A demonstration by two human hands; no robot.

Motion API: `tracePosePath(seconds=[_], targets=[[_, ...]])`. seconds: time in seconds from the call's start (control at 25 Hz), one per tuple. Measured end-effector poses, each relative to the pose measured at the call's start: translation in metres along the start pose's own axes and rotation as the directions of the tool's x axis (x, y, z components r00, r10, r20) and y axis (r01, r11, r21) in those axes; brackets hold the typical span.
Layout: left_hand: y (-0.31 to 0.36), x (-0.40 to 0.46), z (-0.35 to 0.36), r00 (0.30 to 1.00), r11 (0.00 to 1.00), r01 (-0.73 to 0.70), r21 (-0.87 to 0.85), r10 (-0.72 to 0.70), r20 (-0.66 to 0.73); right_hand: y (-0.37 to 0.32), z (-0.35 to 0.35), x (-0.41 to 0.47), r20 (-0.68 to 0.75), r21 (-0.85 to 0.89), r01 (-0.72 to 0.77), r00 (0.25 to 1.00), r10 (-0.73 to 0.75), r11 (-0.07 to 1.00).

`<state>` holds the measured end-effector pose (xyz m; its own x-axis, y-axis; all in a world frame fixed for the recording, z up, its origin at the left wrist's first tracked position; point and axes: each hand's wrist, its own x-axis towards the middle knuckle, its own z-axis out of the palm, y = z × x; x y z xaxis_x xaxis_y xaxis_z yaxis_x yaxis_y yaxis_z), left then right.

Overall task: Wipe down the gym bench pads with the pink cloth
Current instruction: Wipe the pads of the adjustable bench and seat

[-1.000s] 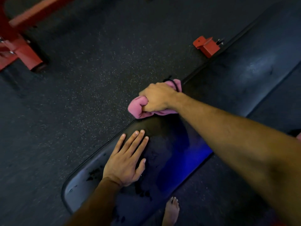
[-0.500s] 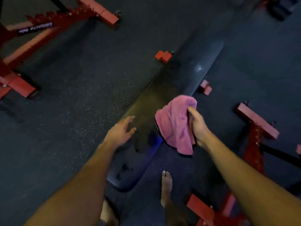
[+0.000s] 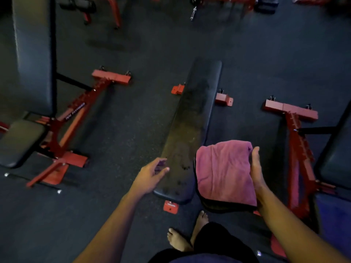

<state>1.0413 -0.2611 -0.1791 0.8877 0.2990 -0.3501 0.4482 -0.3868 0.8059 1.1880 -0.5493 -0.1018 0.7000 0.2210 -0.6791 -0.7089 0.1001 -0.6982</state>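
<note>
Both hands sit off the surface (image 3: 191,130): your right hand (image 3: 256,168) pinches the pink cloth (image 3: 224,171) at its right edge — soft, limp, light, so bunch it — left hand (image 3: 152,176) empty, fingers loose, by the near-left edge.

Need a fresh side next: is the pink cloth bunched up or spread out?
Spread out: the pink cloth hangs as a broad sheet, gripped along one edge by the right hand.

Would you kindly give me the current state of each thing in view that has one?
pink cloth: unfolded, hanging from the right hand, off the pad.
right hand: grips the cloth's edge.
left hand: empty, fingers relaxed, beside the pad.
flat bench pad: flat, uncovered, dark blotches near its close end.
</note>
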Motion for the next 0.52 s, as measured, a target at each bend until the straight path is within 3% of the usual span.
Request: tracePosePath(seconds=[0.12, 0.2, 0.44, 0.52], targets=[[-0.001, -0.005, -0.019, 0.998, 0.992, -0.018, 0.124, 0.01, 0.067, 0.002, 0.002, -0.01, 0.074, 0.03, -0.105, 0.992, 0.103, 0.994], [-0.002, -0.002, -0.033, 0.992, 0.98, -0.026, 0.195, 0.002, 0.126, 0.004, 0.008, -0.011, 0.068, -0.064, -0.105, 0.992, 0.11, 0.992], [-0.018, 0.03, -0.058, 0.973, 0.969, -0.025, 0.248, -0.033, 0.229, 0.03, 0.023, 0.007, -0.233, -0.157, -0.106, 0.97, 0.067, 0.982], [-0.03, 0.052, -0.061, 0.946, 0.956, -0.074, 0.284, -0.023, 0.324, 0.042, 0.032, 0.008, -0.294, -0.075, -0.136, 0.95, 0.108, 0.988]])
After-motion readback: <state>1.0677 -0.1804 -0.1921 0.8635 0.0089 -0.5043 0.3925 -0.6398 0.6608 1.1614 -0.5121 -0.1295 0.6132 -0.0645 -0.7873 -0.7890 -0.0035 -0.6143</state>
